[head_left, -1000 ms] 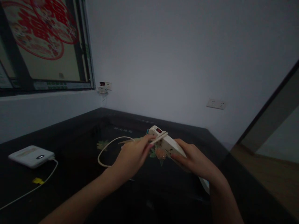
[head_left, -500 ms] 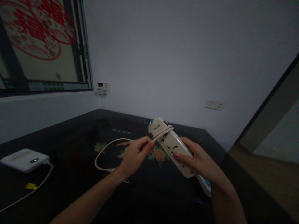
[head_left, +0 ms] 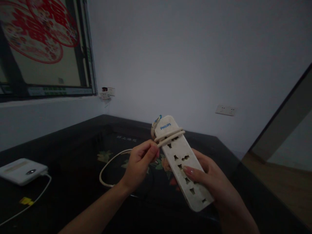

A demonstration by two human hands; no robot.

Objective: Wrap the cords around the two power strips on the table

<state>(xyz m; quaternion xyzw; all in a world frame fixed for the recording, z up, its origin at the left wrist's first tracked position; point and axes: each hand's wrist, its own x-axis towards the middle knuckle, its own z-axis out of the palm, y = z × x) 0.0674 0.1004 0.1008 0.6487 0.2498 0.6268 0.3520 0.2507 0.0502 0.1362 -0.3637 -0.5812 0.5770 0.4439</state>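
A white power strip marked PHILIPS is held tilted above the table, its socket face toward me. My right hand grips its lower half, thumb on the sockets and the other fingers behind. Around its upper end the off-white power cord is wound in a couple of turns. My left hand pinches that cord at the strip's left edge. From there the cord loops out to the left over the table and passes behind my left wrist, where its end is hidden.
The black table has a flower print and reaches the wall. At left lies a white box-shaped device with a thin white cable bearing a yellow tag. Wall sockets are at right, others in the corner.
The power strip has turned so its socket face shows more fully, and its lower end has come nearer. My left hand keeps its pinch and has moved slightly.
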